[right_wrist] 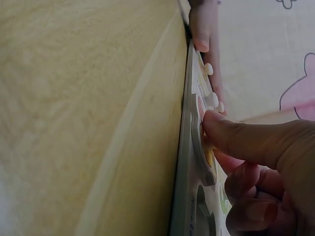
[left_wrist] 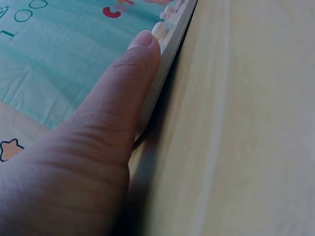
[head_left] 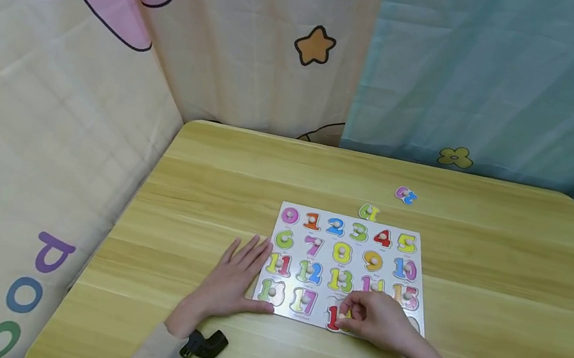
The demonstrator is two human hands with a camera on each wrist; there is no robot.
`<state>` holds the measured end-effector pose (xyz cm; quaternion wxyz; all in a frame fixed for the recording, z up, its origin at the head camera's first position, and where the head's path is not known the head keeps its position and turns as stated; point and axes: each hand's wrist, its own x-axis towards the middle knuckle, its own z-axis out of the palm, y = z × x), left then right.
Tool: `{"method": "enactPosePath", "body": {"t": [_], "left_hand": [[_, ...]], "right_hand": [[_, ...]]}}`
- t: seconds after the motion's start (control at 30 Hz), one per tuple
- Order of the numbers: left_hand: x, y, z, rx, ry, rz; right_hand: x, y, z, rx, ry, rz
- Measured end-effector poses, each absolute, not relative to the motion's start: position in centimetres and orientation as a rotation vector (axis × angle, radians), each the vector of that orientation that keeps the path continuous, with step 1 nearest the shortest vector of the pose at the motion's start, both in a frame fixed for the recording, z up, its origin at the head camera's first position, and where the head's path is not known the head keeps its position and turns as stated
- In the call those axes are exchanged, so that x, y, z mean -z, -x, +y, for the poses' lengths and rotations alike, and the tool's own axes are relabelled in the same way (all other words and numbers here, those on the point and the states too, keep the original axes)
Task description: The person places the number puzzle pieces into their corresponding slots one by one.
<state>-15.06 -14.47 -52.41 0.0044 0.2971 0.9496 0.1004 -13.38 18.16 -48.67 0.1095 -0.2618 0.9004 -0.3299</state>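
A white number puzzle board [head_left: 291, 285] with knobbed number pieces lies on the table. My left hand [head_left: 225, 280] rests at its left side, fingers spread along the edge. The left thumb [left_wrist: 118, 91] lies against the board's lower corner in the left wrist view. With thumb and fingertips, my right hand [head_left: 382, 324] pinches a two-digit number piece with a red 1 [head_left: 333, 318] at the board's bottom row. In the right wrist view this piece [right_wrist: 197, 147] overlaps the board's near edge, its face partly hidden by the thumb. An open recess [right_wrist: 204, 216] shows beside it.
Beyond the board's far edge lie two loose pieces, one green and yellow [head_left: 369, 212] and one purple and blue [head_left: 405, 195]. The wooden table [head_left: 506, 275] extends on both sides. Printed curtains [head_left: 265, 41] hang behind and beside it.
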Motion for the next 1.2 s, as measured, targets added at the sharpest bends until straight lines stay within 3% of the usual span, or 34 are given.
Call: {"method": "enactPosePath", "body": {"t": [1.2], "left_hand": [[52.5,15.1,-14.5,-0.323,-0.935,2.979]], "right_hand": [[48.6,13.9,17.0,0.809,0.677,2.730]]}}
